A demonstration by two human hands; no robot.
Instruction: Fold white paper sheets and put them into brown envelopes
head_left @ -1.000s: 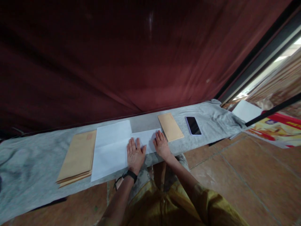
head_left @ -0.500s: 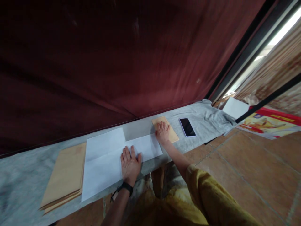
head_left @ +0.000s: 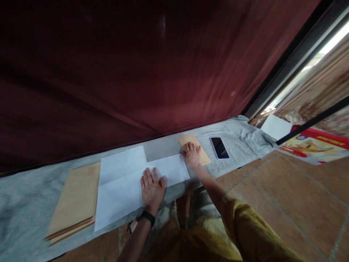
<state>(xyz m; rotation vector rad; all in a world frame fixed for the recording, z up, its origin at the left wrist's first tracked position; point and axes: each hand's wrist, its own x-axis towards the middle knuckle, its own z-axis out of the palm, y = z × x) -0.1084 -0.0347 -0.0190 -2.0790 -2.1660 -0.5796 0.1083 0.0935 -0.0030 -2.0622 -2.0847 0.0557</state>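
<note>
My left hand (head_left: 152, 189) lies palm down on white paper (head_left: 117, 193), its fingers stretched out. This paper has a crease across it. A narrower white strip of paper (head_left: 173, 170) reaches from under that hand to the right; whether both are one sheet I cannot tell. My right hand (head_left: 192, 155) rests open on a small tan envelope (head_left: 204, 157), fingers apart and slightly bent. Part of the envelope is hidden under the palm. To the left of the white paper lies a stack of larger brown envelopes (head_left: 75, 198).
A phone (head_left: 219, 148) lies right of the small envelope on the grey cloth (head_left: 242, 136) covering the narrow bench. Behind hangs a dark red curtain (head_left: 136, 72). Beyond the bench's right end are a white box (head_left: 276, 126) and a red and yellow printed box (head_left: 313, 143) on the tiled floor.
The view has shifted slightly. My right fingers are a little more bent and sit slightly lower on the small envelope. My left hand stays flat on the white paper.
</note>
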